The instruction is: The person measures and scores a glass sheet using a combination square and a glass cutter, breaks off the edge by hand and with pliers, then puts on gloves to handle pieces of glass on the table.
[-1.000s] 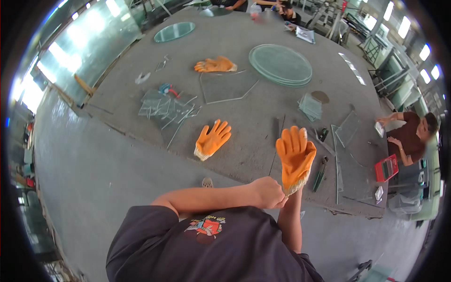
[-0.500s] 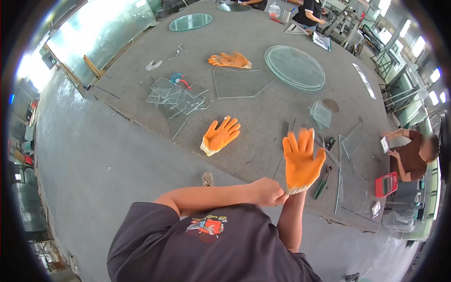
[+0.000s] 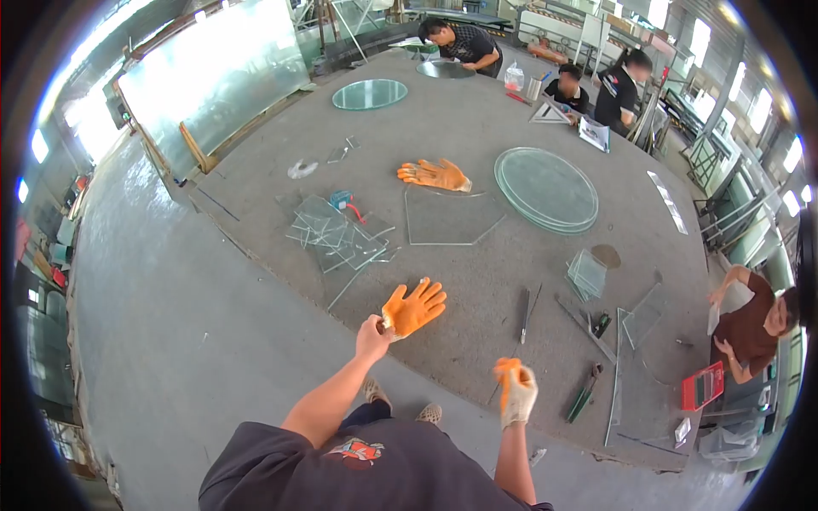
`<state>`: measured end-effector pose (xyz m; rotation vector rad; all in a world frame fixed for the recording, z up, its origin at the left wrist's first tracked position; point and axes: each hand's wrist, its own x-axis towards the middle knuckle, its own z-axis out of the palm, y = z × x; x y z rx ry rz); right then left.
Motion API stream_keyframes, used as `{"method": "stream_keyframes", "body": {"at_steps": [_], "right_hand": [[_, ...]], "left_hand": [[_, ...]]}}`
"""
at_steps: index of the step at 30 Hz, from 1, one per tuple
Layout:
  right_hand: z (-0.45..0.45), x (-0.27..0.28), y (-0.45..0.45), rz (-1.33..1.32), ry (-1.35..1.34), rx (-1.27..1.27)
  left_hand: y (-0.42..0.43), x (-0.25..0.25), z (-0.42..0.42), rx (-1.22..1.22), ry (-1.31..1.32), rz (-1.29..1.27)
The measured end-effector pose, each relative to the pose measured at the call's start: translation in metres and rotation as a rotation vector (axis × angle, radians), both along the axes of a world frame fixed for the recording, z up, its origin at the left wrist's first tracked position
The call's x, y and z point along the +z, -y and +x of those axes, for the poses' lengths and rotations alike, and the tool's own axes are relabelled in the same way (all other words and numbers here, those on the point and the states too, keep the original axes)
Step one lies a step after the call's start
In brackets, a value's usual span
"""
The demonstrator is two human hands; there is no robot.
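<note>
My left hand (image 3: pixel 373 337) is bare, its fingers closed on the cuff of an orange-palmed glove (image 3: pixel 414 308) at the table's near edge. That glove's fingers are spread. To the right, my right hand (image 3: pixel 516 393) wears a matching glove; its fingers are curled in, slightly blurred, with nothing seen in them. Another orange glove (image 3: pixel 434 175) lies farther back, beside a cut glass sheet (image 3: pixel 452 220). Broken glass pieces (image 3: pixel 336 234) are piled left of centre, with a blue and red tool (image 3: pixel 342 201) by them.
Round glass discs (image 3: pixel 547 189) are stacked on the grey table (image 3: pixel 477 281). Pliers (image 3: pixel 584 393), a metal square (image 3: pixel 586 328) and glass strips lie at the right. A person (image 3: pixel 754 328) stands beside a red box (image 3: pixel 702 386); other people are at the far side.
My left hand has let go of the right glove's cuff, moved left and taken hold of the glove on the table. My right hand has curled its fingers and lowered. The view has tilted up.
</note>
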<state>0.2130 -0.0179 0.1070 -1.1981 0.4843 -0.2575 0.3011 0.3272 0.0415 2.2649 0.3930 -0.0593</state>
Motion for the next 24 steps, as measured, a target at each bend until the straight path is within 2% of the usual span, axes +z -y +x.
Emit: {"method": "stream_keyframes", "body": {"at_steps": [1, 3, 4, 5, 7, 9, 12, 15, 16, 18, 20, 21, 22, 24], "right_hand": [[0.000, -0.008, -0.015, -0.033, -0.082, 0.080], [0.001, 0.016, -0.055, -0.183, -0.273, 0.272], [0.004, 0.017, -0.075, -0.300, -0.275, 0.369], [0.006, 0.019, -0.095, -0.416, -0.287, 0.448], [0.010, 0.099, -0.149, -0.605, -0.286, 0.571], [0.014, 0.117, -0.198, -0.658, -0.144, 0.709], [0.024, 0.166, -0.285, -0.827, -0.134, 1.194], [0.009, 0.154, -0.395, -0.801, -0.156, 1.390], [-0.003, 0.149, -0.432, -0.696, -0.151, 1.424], [-0.021, 0.151, -0.497, -0.716, -0.138, 1.446], [-0.030, 0.127, -0.555, -0.785, -0.014, 1.458], [-0.029, 0.132, -0.577, -0.757, -0.047, 1.558], [-0.031, 0.136, -0.597, -0.720, -0.087, 1.662], [-0.034, 0.128, -0.634, -0.759, 0.017, 1.636]], "left_hand": [[0.001, -0.007, 0.002, -0.014, 0.155, -0.008], [0.001, 0.029, -0.007, 0.037, 0.100, -0.429], [0.002, 0.054, -0.013, 0.042, 0.064, -0.643], [-0.003, 0.071, -0.023, 0.003, 0.158, -0.740], [-0.030, 0.107, -0.046, -0.034, 0.175, -0.731], [-0.066, 0.139, -0.075, -0.016, 0.190, -0.758], [-0.143, 0.123, -0.118, 0.048, 0.299, -0.696], [-0.220, 0.115, -0.163, 0.282, 0.240, -1.009], [-0.249, 0.105, -0.176, 0.277, 0.243, -0.989], [-0.305, 0.083, -0.202, 0.311, 0.286, -0.994], [-0.354, 0.087, -0.212, 0.384, 0.396, -1.044], [-0.373, 0.093, -0.218, 0.431, 0.462, -1.068], [-0.396, 0.092, -0.222, 0.408, 0.467, -1.020], [-0.440, 0.088, -0.224, 0.369, 0.473, -0.932]]}}
